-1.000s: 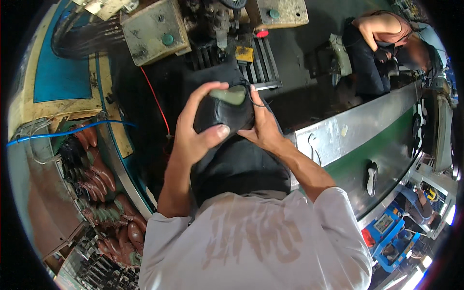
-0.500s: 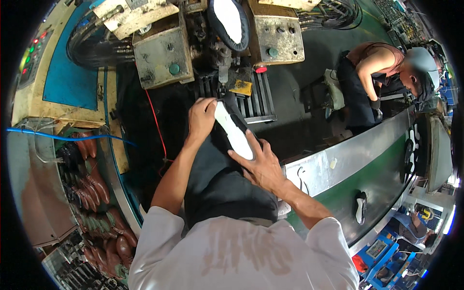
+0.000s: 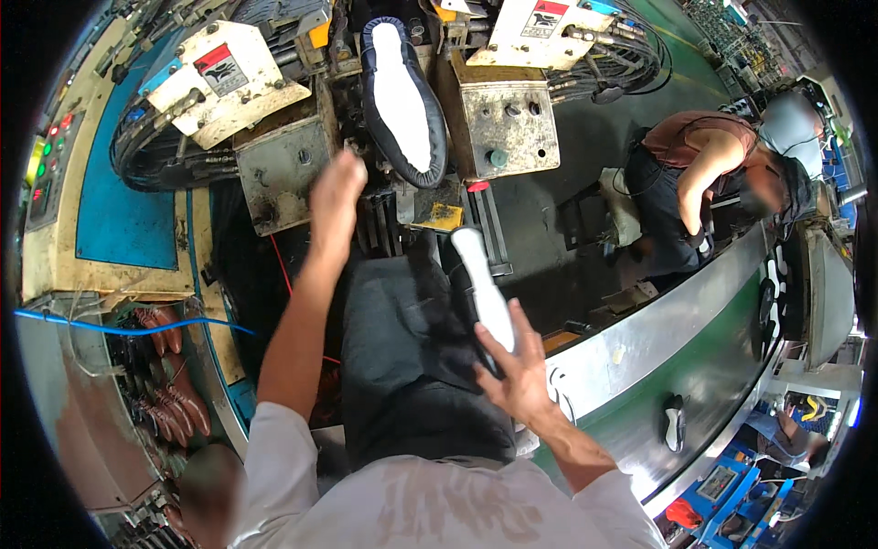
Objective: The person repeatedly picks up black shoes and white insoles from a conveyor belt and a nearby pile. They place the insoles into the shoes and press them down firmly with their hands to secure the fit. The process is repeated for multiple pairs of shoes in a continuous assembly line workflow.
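Observation:
In my right hand is a black shoe upper with a white sole side, tilted beside my right thigh. My fingers and thumb grip its lower end. My left hand is raised in front of the left control box, smeared by motion, so its fingers cannot be made out. It seems to hold nothing large. Just beyond it, a second black shoe upper with a white sole side sits in the machine, sole side up. A yellow block lies below that upper's near end.
A right control box with a green button flanks the machine. On my right runs a metal-edged green conveyor carrying a black-and-white shoe piece. A seated co-worker bends beyond it. Brown shoe-shaped lasts fill a rack at left.
My left hand has let go of the shoe upper and moved up to the left control box. My right hand keeps the upper, now farther right. The view has tilted up toward the machine.

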{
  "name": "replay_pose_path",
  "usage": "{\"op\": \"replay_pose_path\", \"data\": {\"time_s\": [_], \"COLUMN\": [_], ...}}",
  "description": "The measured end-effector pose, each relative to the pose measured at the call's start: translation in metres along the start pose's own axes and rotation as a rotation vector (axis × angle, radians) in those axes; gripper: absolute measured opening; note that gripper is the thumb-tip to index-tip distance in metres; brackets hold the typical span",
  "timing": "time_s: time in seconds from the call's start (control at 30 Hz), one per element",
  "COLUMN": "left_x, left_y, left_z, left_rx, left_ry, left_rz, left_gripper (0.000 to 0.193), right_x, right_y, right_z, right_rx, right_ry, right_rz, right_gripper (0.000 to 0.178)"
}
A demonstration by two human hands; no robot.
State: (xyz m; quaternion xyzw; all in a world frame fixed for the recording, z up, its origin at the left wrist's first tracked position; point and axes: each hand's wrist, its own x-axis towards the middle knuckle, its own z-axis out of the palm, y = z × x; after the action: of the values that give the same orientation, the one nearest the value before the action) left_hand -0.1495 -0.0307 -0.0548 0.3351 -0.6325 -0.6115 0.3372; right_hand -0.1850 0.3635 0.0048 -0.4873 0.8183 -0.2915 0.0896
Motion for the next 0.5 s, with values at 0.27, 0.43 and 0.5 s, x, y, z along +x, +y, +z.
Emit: {"op": "replay_pose_path", "data": {"time_s": [0.27, 0.43, 0.5], "left_x": [0.112, -0.009, -0.067], "left_y": [0.108, 0.138, 0.124], "left_z": [0.062, -0.03, -0.07], "left_rx": [-0.587, -0.622, -0.723], "left_ry": [-0.34, -0.32, -0.253], "left_rz": [-0.427, -0.419, -0.466], "left_gripper": [0.045, 0.043, 0.062], "right_x": [0.139, 0.248, 0.28], "right_y": [-0.023, -0.048, -0.055], "right_z": [-0.07, -0.055, -0.036], "right_rx": [-0.227, -0.289, -0.276], "right_ry": [0.252, 0.256, 0.249], "right_rz": [-0.106, -0.258, -0.246], "right_gripper": [0.079, 0.078, 0.079]}}
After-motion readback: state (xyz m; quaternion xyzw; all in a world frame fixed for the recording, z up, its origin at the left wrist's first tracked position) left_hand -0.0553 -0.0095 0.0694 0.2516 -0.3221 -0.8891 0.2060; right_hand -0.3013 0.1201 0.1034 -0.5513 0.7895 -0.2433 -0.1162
